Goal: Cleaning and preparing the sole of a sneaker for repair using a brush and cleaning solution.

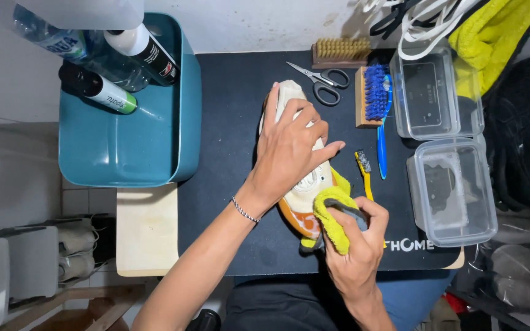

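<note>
A cream and orange shoe (300, 202) lies sole-up on the black mat (234, 110). My left hand (289, 150) presses flat on its sole and holds it down; a thin bracelet sits on that wrist. My right hand (357, 245) grips a yellow cloth (332, 214) with a grey edge and holds it against the shoe's orange heel end.
A teal tub (124, 147) with bottles stands at the left. Scissors (323, 79), a wooden brush (341, 52), a blue-bristled brush (372, 95), a blue toothbrush (381, 144) and a yellow toothbrush (364, 175) lie on the mat. Two clear plastic boxes (452, 190) sit right.
</note>
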